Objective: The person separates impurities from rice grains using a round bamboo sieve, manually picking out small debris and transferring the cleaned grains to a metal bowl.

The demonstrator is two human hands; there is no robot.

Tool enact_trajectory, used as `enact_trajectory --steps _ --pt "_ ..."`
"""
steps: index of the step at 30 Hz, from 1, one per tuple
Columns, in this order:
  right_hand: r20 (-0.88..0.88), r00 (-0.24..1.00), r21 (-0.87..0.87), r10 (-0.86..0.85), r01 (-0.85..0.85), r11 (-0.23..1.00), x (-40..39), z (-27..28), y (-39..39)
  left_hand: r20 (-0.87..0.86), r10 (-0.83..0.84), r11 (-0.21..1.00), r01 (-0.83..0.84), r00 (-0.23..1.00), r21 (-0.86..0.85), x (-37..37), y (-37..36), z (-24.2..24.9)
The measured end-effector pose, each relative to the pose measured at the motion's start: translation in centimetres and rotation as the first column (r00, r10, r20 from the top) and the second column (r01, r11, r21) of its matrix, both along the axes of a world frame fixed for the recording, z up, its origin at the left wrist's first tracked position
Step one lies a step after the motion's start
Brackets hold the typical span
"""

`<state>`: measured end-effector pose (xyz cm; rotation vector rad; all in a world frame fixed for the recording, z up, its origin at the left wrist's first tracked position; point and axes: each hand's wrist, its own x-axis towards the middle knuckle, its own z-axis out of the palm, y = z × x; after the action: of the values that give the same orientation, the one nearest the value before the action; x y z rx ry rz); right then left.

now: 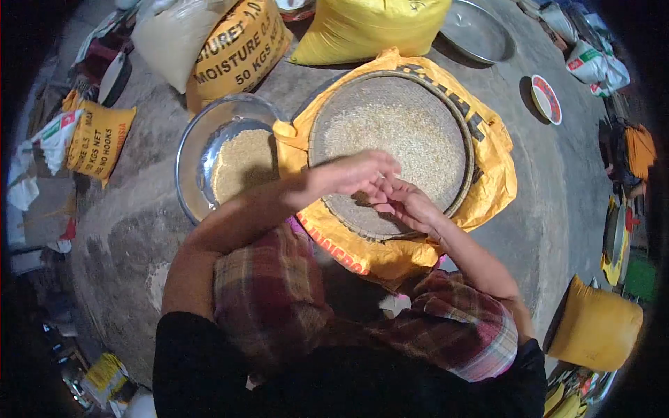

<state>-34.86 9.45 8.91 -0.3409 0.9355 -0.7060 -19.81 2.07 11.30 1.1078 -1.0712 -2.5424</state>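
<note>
A round woven winnowing basket (468, 150) holds a spread of pale grain (401, 139). My left hand (357, 174) and my right hand (410, 203) meet over its near side, with their fingertips touching or nearly so. The fingers of both are bent and pinched together; anything between them is too small to make out. Under the basket lies a yellow-orange printed sack (498, 171). To the left, partly behind my left forearm, stands a shiny metal basin (182, 164) with tan grain (244, 160) in it.
Full sacks, a printed one (240, 52) and a yellow one (369, 31), stand beyond the basket. A metal pan (481, 35) and a red-rimmed bowl (546, 99) are at the far right. A yellow container (599, 326) sits at the near right on the concrete floor (118, 237).
</note>
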Motion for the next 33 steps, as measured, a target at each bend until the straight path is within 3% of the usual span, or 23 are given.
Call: enact_trajectory --steps 1,2,3,4,5,6,7,8,10,12,14,16,17,19,21,23,28,30,33 --pt "0.022 0.999 0.014 -0.024 0.024 1.000 0.0 0.0 -0.1 0.059 -0.054 0.993 0.060 0.997 -0.101 -0.3 0.5 -1.0" --pt "0.021 0.999 0.018 -0.037 0.037 0.999 -0.3 -0.7 -0.2 0.057 -0.067 0.993 0.072 0.996 -0.096 0.0 0.2 -1.9" --pt "-0.075 0.997 -0.096 0.029 -0.036 0.995 -0.7 -2.1 -0.2 0.277 -0.047 0.838 0.189 0.960 -0.512 0.7 -0.2 -2.9" --pt "-0.178 0.980 -0.201 0.085 -0.121 0.972 -1.0 -3.3 -0.2 0.447 0.072 0.507 0.353 0.892 -0.786 1.6 -0.6 -4.0" --pt "-0.362 0.929 -0.349 0.080 -0.215 0.912 -1.1 -4.4 -0.2 0.440 0.158 0.452 0.331 0.884 -0.828 2.6 -1.3 -5.2" --pt "-0.364 0.929 -0.344 0.075 -0.209 0.916 -1.1 -4.1 -0.4 0.439 0.149 0.453 0.333 0.886 -0.827 3.3 -1.5 -5.1" --pt "-0.636 0.768 -0.546 -0.071 -0.383 0.745 -1.1 -3.6 -0.7 0.465 0.193 0.385 0.369 0.864 -0.846 3.8 -1.6 -5.0" --pt "-0.782 0.547 -0.614 -0.298 -0.597 0.517 -1.0 -3.3 -1.0 0.484 0.240 0.314 0.405 0.841 -0.859 4.2 -1.8 -5.0" --pt "-0.793 0.518 -0.607 -0.320 -0.626 0.491 -0.7 -3.6 -1.9 0.447 0.259 0.267 0.381 0.856 -0.885 4.7 -1.3 -6.6" --pt "-0.851 0.394 -0.517 -0.346 -0.743 0.425 0.0 -3.7 -2.7 0.415 0.290 0.112 0.400 0.862 -0.910 5.2 -1.0 -7.7" --pt "-0.867 0.329 -0.461 -0.373 -0.813 0.355 1.0 -3.3 -3.4 0.425 0.279 0.136 0.403 0.861 -0.905 5.4 -1.5 -8.2" --pt "-0.827 0.325 -0.424 -0.458 -0.896 0.129 1.8 -3.5 -4.2 0.435 0.266 0.160 0.406 0.860 -0.900 5.3 -1.8 -7.4" --pt "-0.781 0.354 -0.443 -0.515 -0.895 0.056 1.9 -3.6 -4.4 0.379 0.283 0.229 0.321 0.881 -0.919 5.3 -1.9 -7.1" --pt "-0.753 0.366 -0.464 -0.547 -0.885 0.046 1.6 -4.8 -4.6 0.322 0.306 0.295 0.232 0.896 -0.927 5.5 -2.0 -6.4" --pt "-0.725 0.378 -0.483 -0.577 -0.875 0.034 1.4 -5.2 -4.6 0.361 0.335 0.480 0.172 0.870 -0.860 6.3 -2.2 -6.2" --pt "-0.802 0.223 -0.364 -0.554 -0.918 0.157 1.1 -4.6 -4.3 0.379 0.359 0.487 0.175 0.853 -0.856 7.4 -2.2 -7.5" --pt "-0.756 0.291 -0.396 -0.586 -0.917 0.055 2.5 -3.7 -4.3 0.395 0.378 0.444 0.210 0.837 -0.871 7.0 -1.9 -6.9" --pt "-0.738 0.311 -0.403 -0.600 -0.915 0.021 2.2 -3.6 -4.5 0.437 0.350 0.222 0.380 0.828 -0.898 6.7 -2.1 -6.8" --pt "-0.786 0.334 -0.507 -0.521 -0.830 0.233 1.4 -2.7 -4.2 0.457 0.298 0.225 0.403 0.838 -0.887 7.3 -2.5 -8.2"
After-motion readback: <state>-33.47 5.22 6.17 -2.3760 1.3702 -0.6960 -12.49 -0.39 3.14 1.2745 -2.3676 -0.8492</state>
